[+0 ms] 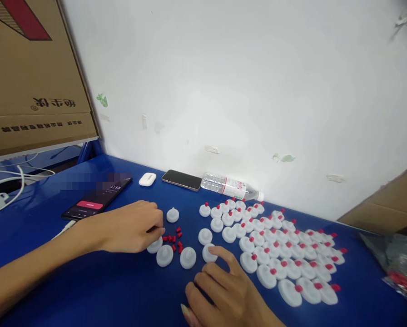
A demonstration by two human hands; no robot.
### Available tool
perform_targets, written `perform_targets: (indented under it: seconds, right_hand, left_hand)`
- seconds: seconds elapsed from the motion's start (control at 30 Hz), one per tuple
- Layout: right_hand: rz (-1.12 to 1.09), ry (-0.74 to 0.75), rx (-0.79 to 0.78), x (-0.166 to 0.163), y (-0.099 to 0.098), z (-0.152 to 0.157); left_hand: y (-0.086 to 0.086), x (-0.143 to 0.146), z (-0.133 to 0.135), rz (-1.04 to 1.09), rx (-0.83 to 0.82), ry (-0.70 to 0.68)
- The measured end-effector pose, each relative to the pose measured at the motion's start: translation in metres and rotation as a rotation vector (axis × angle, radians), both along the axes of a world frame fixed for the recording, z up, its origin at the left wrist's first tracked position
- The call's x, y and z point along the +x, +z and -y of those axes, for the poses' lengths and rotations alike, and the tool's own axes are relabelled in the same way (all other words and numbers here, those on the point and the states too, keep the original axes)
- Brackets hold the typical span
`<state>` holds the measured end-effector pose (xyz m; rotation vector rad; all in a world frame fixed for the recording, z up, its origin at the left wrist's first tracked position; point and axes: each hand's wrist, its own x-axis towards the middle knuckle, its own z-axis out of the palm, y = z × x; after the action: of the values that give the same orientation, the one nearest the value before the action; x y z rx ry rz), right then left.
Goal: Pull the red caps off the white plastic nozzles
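My left hand (135, 228) is closed beside a small pile of red caps (179, 245), its thumb and index finger together over a white nozzled disc (155, 245). Anything between those fingertips is hidden. With the index finger stretched out, my right hand (229, 290) touches another white disc (209, 254); its other fingers are bent and apart. Several bare discs (187, 258) lie between and around the hands, nozzles up. To the right is a large group of white discs (291, 290) with red caps on their nozzles.
Against the wall lie a plastic bottle (229, 186), a dark phone (181, 180) and a white earbud case (147, 179). Another phone (97, 200), plugged into a cable, rests behind my left forearm. A plastic bag (406, 277) with red pieces sits far right on the blue table (121, 290).
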<state>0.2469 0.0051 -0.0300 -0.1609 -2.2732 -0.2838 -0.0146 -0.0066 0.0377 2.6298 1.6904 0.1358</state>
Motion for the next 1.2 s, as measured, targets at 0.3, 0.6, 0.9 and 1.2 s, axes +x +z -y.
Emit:
perform_targets:
  seconds: [0.3,0.6,0.9,1.2]
  right_hand:
    - [-0.009,0.025,0.025,0.0,0.002,0.001]
    - [-0.017,0.047,0.054,0.001,0.002,0.001]
    - [-0.115,0.078,0.118,-0.003,-0.003,-0.002]
    - [-0.213,0.083,0.119,-0.002,0.007,0.001]
  left_hand:
    - [-0.003,0.012,-0.009,0.184,0.229,-0.114]
    - [0.013,0.054,-0.06,0.036,0.268,-0.134]
    - [0.018,0.088,-0.088,-0.156,0.199,-0.112]
    - [0.013,0.073,-0.106,-0.157,0.117,-0.199]
